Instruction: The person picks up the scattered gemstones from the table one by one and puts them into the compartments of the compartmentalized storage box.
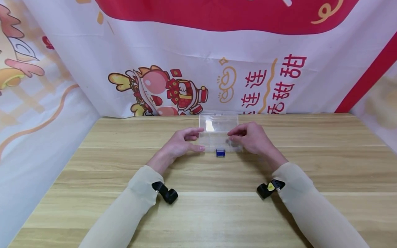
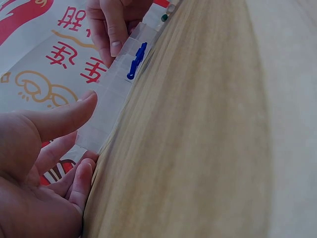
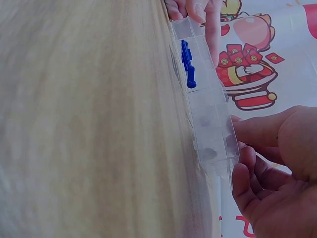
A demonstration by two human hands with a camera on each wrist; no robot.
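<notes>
A clear plastic compartment box (image 1: 214,148) stands near the table's back edge, its transparent lid (image 1: 222,121) raised toward the cloth. A blue latch (image 1: 220,153) sits at its front. My left hand (image 1: 181,142) holds the box's left end, thumb at the front corner and index finger farther back. Over the right-hand compartments, my right hand (image 1: 252,137) has its thumb and index finger close together. A small dark piece (image 1: 227,141) shows by those fingertips; whether they pinch anything is unclear. In the right wrist view, a blurred dark piece (image 3: 209,153) lies inside an end compartment.
A small green piece (image 2: 164,18) and a pale one (image 2: 171,8) lie beyond the box's right end. The wooden table (image 1: 211,220) runs back to a printed cloth (image 1: 192,44). A black wrist camera (image 1: 169,195) hangs from the left sleeve, another (image 1: 265,190) from the right.
</notes>
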